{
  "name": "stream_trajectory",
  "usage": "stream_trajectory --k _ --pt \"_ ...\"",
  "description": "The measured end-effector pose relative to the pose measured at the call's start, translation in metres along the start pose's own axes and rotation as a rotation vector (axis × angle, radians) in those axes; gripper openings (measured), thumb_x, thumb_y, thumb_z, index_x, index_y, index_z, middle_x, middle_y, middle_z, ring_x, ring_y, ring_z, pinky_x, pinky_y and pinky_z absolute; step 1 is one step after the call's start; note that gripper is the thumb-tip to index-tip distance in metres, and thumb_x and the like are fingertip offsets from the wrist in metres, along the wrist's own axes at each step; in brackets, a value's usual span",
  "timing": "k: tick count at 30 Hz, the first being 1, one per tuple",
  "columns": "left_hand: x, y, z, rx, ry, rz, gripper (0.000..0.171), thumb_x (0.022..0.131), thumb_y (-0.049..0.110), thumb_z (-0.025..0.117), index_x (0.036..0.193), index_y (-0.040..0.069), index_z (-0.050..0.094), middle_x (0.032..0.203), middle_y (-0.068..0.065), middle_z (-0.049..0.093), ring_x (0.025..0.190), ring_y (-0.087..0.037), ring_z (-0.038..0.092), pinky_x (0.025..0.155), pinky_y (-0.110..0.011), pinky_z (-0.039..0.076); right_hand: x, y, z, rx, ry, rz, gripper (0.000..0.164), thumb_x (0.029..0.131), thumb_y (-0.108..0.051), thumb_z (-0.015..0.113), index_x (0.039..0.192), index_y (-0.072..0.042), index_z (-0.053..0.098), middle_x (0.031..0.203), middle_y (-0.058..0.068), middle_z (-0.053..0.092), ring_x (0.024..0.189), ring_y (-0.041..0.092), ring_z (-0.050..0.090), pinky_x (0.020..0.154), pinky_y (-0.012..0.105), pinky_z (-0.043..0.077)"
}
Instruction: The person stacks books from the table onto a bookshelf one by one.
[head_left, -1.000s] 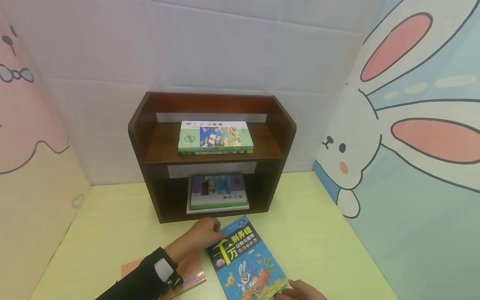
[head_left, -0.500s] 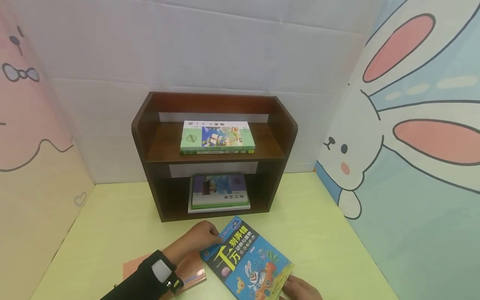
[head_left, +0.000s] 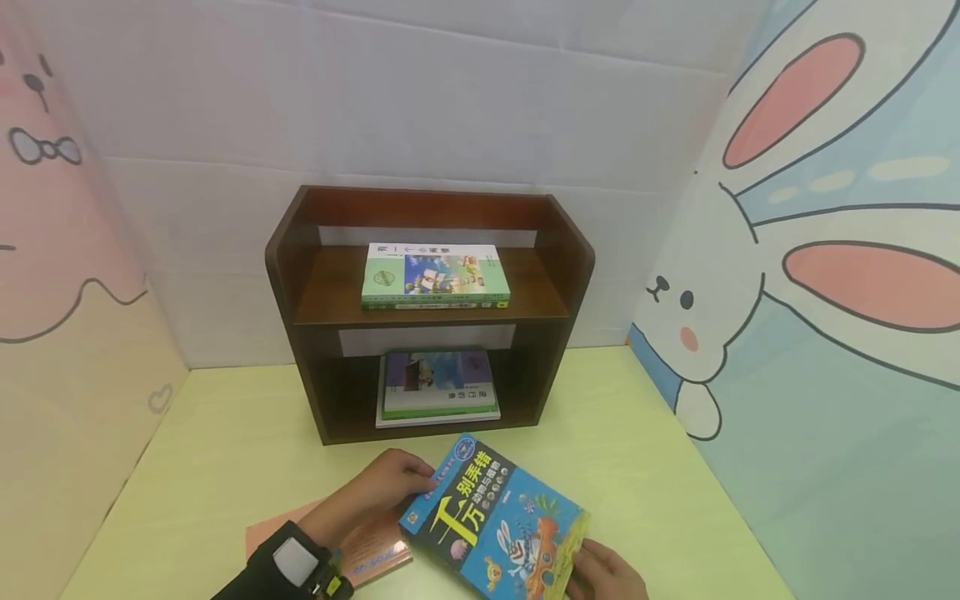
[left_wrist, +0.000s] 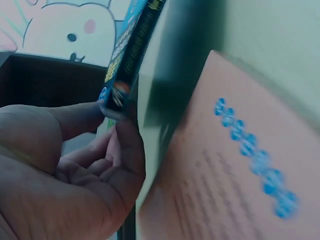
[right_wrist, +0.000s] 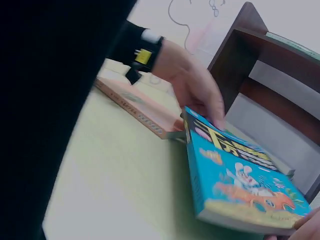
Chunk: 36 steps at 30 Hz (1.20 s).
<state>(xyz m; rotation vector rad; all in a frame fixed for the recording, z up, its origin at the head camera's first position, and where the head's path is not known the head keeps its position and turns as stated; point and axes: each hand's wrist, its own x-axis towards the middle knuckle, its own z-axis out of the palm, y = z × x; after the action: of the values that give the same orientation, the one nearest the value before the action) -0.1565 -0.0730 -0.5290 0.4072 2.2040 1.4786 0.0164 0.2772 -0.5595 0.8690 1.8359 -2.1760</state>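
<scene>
A blue book (head_left: pixel 510 517) with a cartoon rabbit in an orange car and yellow lettering is held between both hands. My left hand (head_left: pixel 390 482) pinches its top left edge between thumb and fingers; in the left wrist view the thumb and fingers close on the book's spine (left_wrist: pixel 132 60). The right hand (head_left: pixel 606 573) grips the lower right corner. In the right wrist view the blue book (right_wrist: pixel 245 185) is tilted, its near edge raised over the table. An orange-pink book (head_left: pixel 382 546) lies on the table under the left forearm.
A dark brown two-tier shelf (head_left: pixel 300 321) stands at the back of the pale yellow table (head_left: pixel 637 467). Green-and-white books (head_left: pixel 435 279) lie on its upper tier, and another stack (head_left: pixel 438 387) lies on the lower. Walls painted with cartoon animals enclose the sides.
The blue book has turned counter-clockwise, its top edge shifting left and its lower right corner rising slightly. Both hands have moved along with it, still holding on.
</scene>
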Motion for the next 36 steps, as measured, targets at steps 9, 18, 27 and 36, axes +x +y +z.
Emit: stream_trajectory --k 9,18,27,36 --pt "-0.043 -0.01 -0.019 -0.092 0.012 -0.066 0.032 0.104 0.022 0.078 0.123 -0.004 0.078 0.108 -0.009 0.082 0.106 -0.033 0.078 0.099 -0.051 0.061 -0.001 -0.03 0.018 -0.115 -0.084 -0.117 0.073 0.11 -0.028 0.071 0.156 0.021 0.042 0.151 0.034 0.06 0.137 0.048 0.063 0.102 0.044 0.061" --pt "-0.083 -0.008 -0.032 -0.117 0.12 -0.14 0.043 0.104 0.029 0.079 0.128 -0.006 0.076 0.114 -0.007 0.081 0.108 -0.021 0.074 0.099 -0.047 0.06 -0.006 -0.054 0.048 -0.109 -0.189 -0.172 0.062 0.113 -0.028 0.065 0.157 0.013 0.049 0.149 0.023 0.064 0.131 0.034 0.068 0.105 0.045 0.059" --pt "-0.103 -0.014 -0.035 -0.213 0.175 -0.223 0.049 0.108 0.029 0.073 0.133 -0.013 0.07 0.11 -0.011 0.081 0.093 -0.025 0.078 0.085 -0.038 0.064 -0.001 -0.069 0.071 -0.121 -0.246 -0.2 0.066 0.116 -0.028 0.06 0.16 0.016 0.039 0.152 0.029 0.061 0.14 0.046 0.061 0.108 0.048 0.057" --pt "-0.121 0.01 -0.046 -0.259 0.202 -0.195 0.049 0.111 0.023 0.069 0.139 -0.018 0.063 0.115 -0.015 0.08 0.095 -0.028 0.079 0.085 -0.042 0.066 -0.008 -0.091 0.087 -0.208 -0.224 -0.249 0.058 0.111 -0.022 0.063 0.16 0.007 0.05 0.128 0.014 0.075 0.111 0.025 0.07 0.097 0.043 0.06"
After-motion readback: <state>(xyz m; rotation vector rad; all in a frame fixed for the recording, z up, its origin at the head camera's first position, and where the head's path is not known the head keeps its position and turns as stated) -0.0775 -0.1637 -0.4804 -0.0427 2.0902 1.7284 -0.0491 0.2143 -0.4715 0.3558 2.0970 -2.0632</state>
